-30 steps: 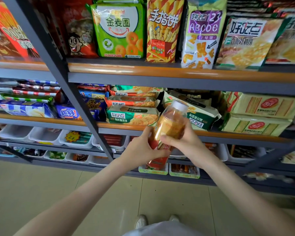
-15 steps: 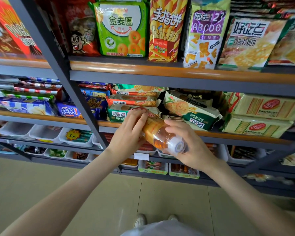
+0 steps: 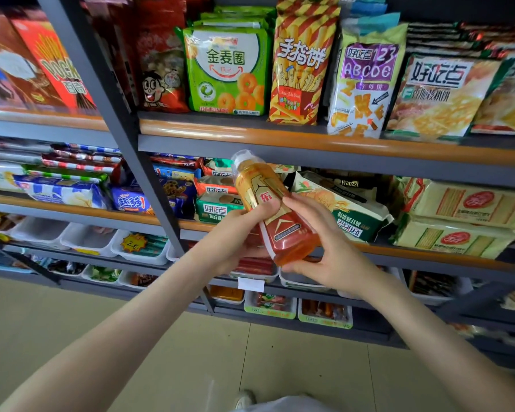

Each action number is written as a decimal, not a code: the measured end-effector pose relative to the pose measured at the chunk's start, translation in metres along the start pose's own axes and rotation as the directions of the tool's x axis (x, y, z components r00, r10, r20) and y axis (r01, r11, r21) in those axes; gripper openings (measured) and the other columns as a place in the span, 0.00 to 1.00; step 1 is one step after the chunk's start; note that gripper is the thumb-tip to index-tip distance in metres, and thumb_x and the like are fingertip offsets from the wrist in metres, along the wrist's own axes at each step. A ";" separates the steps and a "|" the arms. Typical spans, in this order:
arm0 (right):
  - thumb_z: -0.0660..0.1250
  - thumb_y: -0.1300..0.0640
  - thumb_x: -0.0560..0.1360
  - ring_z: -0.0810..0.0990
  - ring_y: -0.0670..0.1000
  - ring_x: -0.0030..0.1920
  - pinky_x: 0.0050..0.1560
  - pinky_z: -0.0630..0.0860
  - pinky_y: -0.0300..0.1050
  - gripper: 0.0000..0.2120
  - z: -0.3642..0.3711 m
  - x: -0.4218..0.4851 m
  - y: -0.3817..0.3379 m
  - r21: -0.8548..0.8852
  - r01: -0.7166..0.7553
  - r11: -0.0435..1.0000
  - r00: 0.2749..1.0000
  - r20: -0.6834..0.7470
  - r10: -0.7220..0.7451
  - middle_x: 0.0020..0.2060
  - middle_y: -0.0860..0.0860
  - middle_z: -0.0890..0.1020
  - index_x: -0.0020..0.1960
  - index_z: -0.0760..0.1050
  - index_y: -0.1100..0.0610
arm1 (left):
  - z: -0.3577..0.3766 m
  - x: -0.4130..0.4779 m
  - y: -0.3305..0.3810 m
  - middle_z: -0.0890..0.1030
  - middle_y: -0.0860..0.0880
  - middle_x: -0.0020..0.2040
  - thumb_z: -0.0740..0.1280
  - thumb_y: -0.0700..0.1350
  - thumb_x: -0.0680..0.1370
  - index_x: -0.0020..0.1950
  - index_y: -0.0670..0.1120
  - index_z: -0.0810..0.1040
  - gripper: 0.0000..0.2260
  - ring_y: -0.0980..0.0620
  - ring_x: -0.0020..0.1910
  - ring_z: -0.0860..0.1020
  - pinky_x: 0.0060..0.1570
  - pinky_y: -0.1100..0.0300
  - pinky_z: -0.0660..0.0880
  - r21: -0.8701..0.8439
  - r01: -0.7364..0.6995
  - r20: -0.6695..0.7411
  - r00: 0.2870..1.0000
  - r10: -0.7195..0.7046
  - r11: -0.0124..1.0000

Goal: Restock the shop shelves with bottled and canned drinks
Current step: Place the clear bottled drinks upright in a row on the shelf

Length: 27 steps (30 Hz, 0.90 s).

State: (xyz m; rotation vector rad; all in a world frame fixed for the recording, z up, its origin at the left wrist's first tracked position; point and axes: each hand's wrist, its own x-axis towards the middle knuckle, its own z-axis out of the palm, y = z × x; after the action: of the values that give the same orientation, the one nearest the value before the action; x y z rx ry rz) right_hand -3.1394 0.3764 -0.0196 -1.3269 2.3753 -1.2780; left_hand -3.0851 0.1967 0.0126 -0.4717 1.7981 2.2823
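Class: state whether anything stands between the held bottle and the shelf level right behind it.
The left hand and right hand grip the bottle directly. Behind it, biscuit packets fill the middle shelf to its front edge, blocking that level; no free gap shows.

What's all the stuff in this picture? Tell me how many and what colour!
drink bottle: one, amber with gold-and-red label, tilted, in front of the middle shelf
green snack bag: one in front, more behind, top shelf
striped snack bag: one, red and yellow, top shelf
letter-biscuit bag: one, white and purple, top shelf
shelves: several levels, grey with orange edges
trays: several, white, lower shelves
floor: beige tiles, below
left hand: one, grips the bottle's middle
right hand: one, holds the bottle's base
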 end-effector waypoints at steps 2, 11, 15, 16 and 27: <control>0.77 0.48 0.68 0.53 0.38 0.74 0.65 0.58 0.23 0.44 -0.003 0.002 -0.005 -0.038 0.035 0.999 0.999 -0.013 -0.036 0.71 0.36 0.55 0.72 0.53 0.31 | 0.001 -0.005 0.005 0.85 0.44 0.50 0.69 0.57 0.67 0.59 0.43 0.76 0.25 0.46 0.49 0.84 0.44 0.55 0.82 -0.012 0.007 0.011 1.000 -0.007 1.000; 0.76 0.42 0.66 0.48 0.33 0.72 0.69 0.57 0.36 0.47 -0.030 0.025 -0.039 -0.176 0.138 0.975 0.989 0.076 -0.126 0.67 0.26 0.50 0.69 0.45 0.23 | -0.002 -0.024 0.038 0.84 0.44 0.52 0.66 0.60 0.67 0.60 0.46 0.76 0.26 0.46 0.50 0.83 0.46 0.53 0.81 0.042 -0.059 -0.042 0.997 0.061 0.997; 0.72 0.60 0.74 0.53 0.34 0.72 0.68 0.64 0.37 0.46 -0.052 0.044 -0.056 -0.222 0.191 0.956 0.976 0.143 -0.161 0.68 0.25 0.50 0.69 0.48 0.23 | -0.011 -0.034 0.064 0.84 0.42 0.52 0.66 0.62 0.64 0.59 0.43 0.78 0.30 0.44 0.52 0.83 0.46 0.56 0.81 0.194 -0.142 -0.084 0.983 0.160 0.971; 0.68 0.66 0.75 0.57 0.35 0.72 0.67 0.68 0.38 0.43 -0.062 0.049 -0.064 -0.208 0.192 0.959 0.975 0.152 -0.162 0.69 0.27 0.53 0.69 0.52 0.24 | -0.013 -0.036 0.073 0.85 0.44 0.49 0.68 0.61 0.64 0.58 0.42 0.78 0.29 0.46 0.49 0.84 0.44 0.58 0.81 0.227 -0.177 -0.091 0.975 0.201 0.958; 0.80 0.47 0.64 0.81 0.42 0.56 0.63 0.75 0.51 0.34 -0.156 0.129 -0.186 0.066 0.295 0.953 0.906 -0.336 -0.257 0.53 0.41 0.83 0.65 0.68 0.44 | 0.012 -0.066 0.207 0.83 0.61 0.44 0.78 0.61 0.62 0.56 0.54 0.77 0.26 0.66 0.43 0.79 0.43 0.70 0.74 0.815 -0.563 0.147 0.433 0.890 0.140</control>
State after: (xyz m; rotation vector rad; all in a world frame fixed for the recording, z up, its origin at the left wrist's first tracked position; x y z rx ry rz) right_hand -3.1738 0.3276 0.2490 -1.5670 2.3230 -1.8137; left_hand -3.0967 0.1614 0.2274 0.3357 3.6226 1.3385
